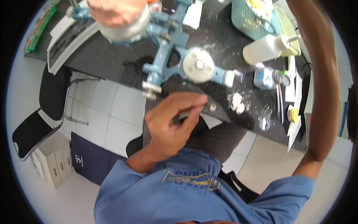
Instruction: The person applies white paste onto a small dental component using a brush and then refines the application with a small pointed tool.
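My left hand (175, 119) is at the table's front edge with fingers curled and tips drawn together beside a small dark piece with a pale round spot (212, 107); what they hold is unclear. Just above it stands a blue metal articulator (164, 48) with a white round plate (197, 65) and knurled knobs (151, 89). A pink model on a white base (121, 24) sits on its upper left. My right forearm (322, 93) reaches up along the right rim; its hand is out of frame.
Right on the dark table (112, 59) are a squeeze bottle (261, 50), small jar (264, 78), baskets (250, 16), sticks (279, 104) and white residue (236, 102). A curved white frame (67, 48) lies left. Below left stand a black chair (30, 134) and small cabinet (54, 164).
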A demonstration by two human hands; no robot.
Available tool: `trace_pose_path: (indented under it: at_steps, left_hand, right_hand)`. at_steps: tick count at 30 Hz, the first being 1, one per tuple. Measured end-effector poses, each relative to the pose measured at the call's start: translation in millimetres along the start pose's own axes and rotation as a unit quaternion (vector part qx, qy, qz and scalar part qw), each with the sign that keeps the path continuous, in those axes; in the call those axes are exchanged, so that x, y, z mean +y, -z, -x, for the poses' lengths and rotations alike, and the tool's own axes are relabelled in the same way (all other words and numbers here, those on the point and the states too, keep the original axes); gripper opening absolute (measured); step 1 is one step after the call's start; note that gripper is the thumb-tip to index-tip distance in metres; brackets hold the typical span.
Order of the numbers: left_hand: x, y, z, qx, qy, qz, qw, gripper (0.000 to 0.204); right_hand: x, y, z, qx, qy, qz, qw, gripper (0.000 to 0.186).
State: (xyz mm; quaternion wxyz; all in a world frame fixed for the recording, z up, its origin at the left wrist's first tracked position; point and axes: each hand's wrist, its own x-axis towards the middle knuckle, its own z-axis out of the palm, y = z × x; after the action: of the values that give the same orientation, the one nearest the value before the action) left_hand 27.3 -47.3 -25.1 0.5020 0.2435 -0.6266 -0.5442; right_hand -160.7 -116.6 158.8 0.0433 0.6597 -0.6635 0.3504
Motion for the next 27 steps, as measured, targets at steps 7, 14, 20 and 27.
trace_pose_path:
  at_steps: [7,14,20,27]
  left_hand:
    - [-4,-8,-2,0.007,-0.027,0.016,0.999,0.019]
    - [-7,-2,-3,0.019,-0.036,0.003,0.999,0.02]
    - [-6,-2,-3,-0.016,-0.042,-0.011,0.999,0.017]
    - [-2,-19,4,-0.033,-0.076,-0.058,0.995,0.018]
  right_hand:
    - [20,-42,70,0.002,0.019,-0.085,0.996,0.005]
    - [40,-73,69,-0.011,0.032,-0.101,0.994,0.008]
    - [27,-47,90,-0.015,-0.019,-0.078,0.997,0.014]
    - [38,46,178,0.05,-0.143,-0.212,0.966,0.043]
